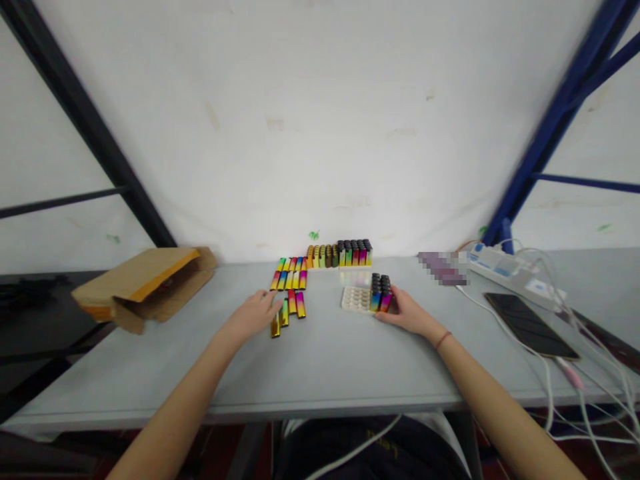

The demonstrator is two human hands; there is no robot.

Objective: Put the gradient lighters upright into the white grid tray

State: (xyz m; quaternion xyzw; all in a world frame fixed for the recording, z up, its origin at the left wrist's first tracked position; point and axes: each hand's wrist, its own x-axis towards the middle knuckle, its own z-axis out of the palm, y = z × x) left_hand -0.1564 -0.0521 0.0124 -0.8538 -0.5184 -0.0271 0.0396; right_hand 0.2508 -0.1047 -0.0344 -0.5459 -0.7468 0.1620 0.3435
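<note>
A cream plastic tray (pixel 356 299) with round sockets sits near the middle of the grey desk (pixel 320 373), and about eight rainbow-bodied lighters (pixel 379 297) with black tops stand upright in two columns at its right end. The right hand (pixel 406 312) curves around those lighters, its fingers (pixel 393 298) against them, though how firmly it grips cannot be told. The open left hand (pixel 253 315) reaches flat, fingers spread, over four loose rainbow lighters (pixel 287 311) lying just left of the tray, their long axes running from the near desk edge toward the far one; whether it touches them cannot be told. Just beyond lie ten more rainbow lighters (pixel 289 274) in two rows of five, pointing the same way. Along the far edge stand about twelve upright lighters (pixel 339 255), yellow-green to the left, black-topped to the right. A torn cardboard mailer (pixel 143 287) overhangs the left edge, while a power strip (pixel 507 272) and a dark smartphone (pixel 530 326) lie toward the right edge, among white cables (pixel 545 373).
</note>
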